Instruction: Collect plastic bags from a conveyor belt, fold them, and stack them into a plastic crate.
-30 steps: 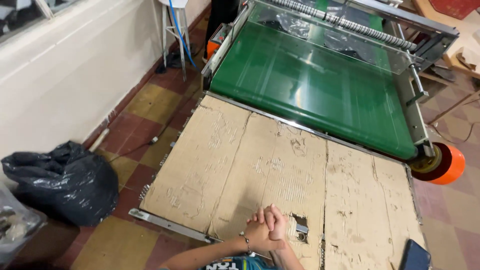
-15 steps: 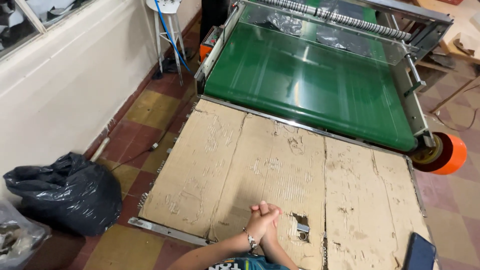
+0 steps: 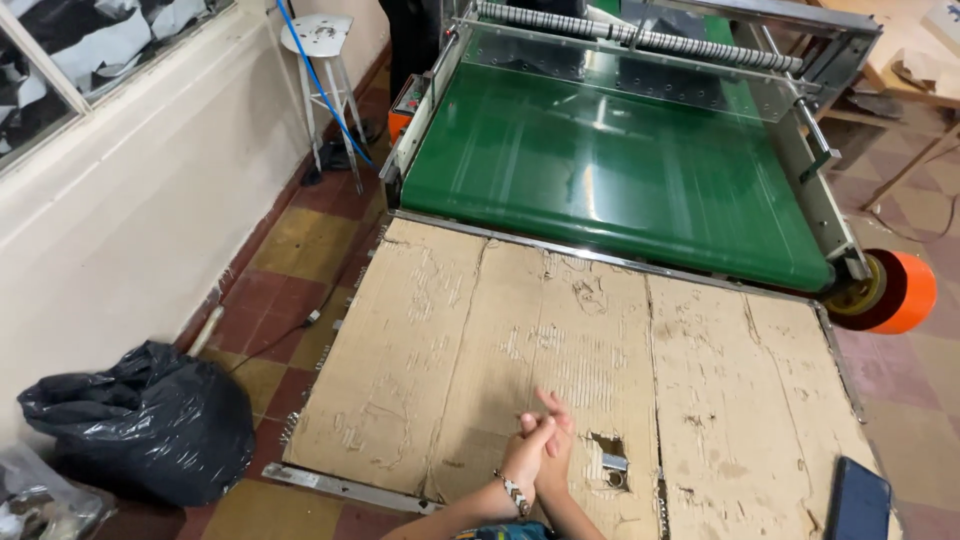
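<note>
Looking down, we see our left hand (image 3: 527, 455) and right hand (image 3: 556, 450) pressed together, fingers interlaced, holding nothing, over the near edge of the surface (image 3: 440, 330). The surface is covered with worn cardboard (image 3: 720, 400). Just right of the hands a small metal latch (image 3: 614, 466) shows through a torn hole in the cardboard. A beaded bracelet (image 3: 514, 492) circles the left wrist. A dark phone (image 3: 858, 500) lies at the near right corner. Along the far edge runs a green conveyor belt (image 3: 620, 170), with an orange tape roll (image 3: 895, 292) at its right end. On the floor to the left sits a black bag (image 3: 140, 420).
</note>
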